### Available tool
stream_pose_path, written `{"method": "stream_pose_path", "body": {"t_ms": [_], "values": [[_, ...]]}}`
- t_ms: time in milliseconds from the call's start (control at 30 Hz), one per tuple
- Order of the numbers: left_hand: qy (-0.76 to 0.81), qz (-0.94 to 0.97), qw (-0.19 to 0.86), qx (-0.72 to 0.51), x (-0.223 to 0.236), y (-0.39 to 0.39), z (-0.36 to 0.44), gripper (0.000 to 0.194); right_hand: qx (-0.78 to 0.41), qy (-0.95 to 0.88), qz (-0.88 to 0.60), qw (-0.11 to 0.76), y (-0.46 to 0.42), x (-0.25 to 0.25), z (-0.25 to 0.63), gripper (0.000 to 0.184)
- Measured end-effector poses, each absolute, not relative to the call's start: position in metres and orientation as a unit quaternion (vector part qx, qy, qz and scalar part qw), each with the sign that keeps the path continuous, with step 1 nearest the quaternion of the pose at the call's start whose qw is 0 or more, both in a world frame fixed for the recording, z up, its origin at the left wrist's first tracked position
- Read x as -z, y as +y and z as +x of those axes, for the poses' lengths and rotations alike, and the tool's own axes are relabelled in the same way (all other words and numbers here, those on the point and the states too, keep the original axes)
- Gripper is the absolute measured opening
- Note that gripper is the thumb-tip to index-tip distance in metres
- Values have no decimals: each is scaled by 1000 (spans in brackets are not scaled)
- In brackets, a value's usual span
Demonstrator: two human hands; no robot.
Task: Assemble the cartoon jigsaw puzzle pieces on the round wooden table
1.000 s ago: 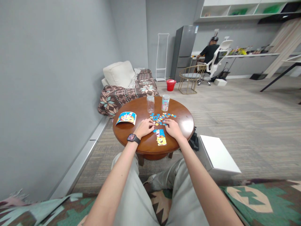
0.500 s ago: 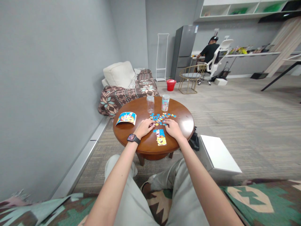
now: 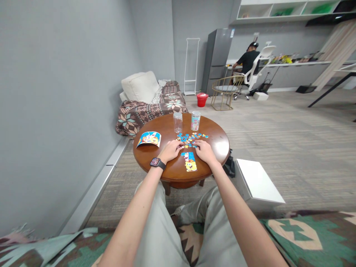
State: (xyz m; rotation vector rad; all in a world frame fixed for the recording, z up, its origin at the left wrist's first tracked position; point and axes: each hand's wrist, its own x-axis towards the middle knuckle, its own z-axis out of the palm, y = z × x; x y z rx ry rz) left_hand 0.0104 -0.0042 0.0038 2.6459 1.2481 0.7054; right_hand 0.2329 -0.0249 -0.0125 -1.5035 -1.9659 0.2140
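Observation:
Loose jigsaw puzzle pieces, mostly blue with some yellow and white, lie scattered on a round wooden table. My left hand, with a black watch on its wrist, rests at the left edge of the pieces, fingers reaching toward them and slightly apart. On the other side, my right hand has its fingertips at the pieces, thumb apart from the forefinger. Between the hands and nearer me lies a joined puzzle section with a yellow cartoon face. No piece is visibly lifted by either hand.
A clear jar and a printed can stand at the table's back. A curved picture sheet lies at the left. To the right on the floor is a white box. A person sits far back.
Both hands stay at the puzzle pieces with hardly any movement. My left leg has shifted inward to the right beneath the table.

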Motion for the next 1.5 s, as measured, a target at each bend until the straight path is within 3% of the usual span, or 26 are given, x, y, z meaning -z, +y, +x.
{"method": "stream_pose_path", "body": {"t_ms": [1033,1367,1500], "values": [[397,867,85,-289,-4,-5,13,20,-78,-751,-572,321,-26,12,233,36],[419,869,63,-257,-7,-6,14,4,-61,-755,-554,345,-24,16,233,37],[391,885,46,-249,-6,-4,14,11,-34,-778,-503,374,-26,14,230,32]]}}
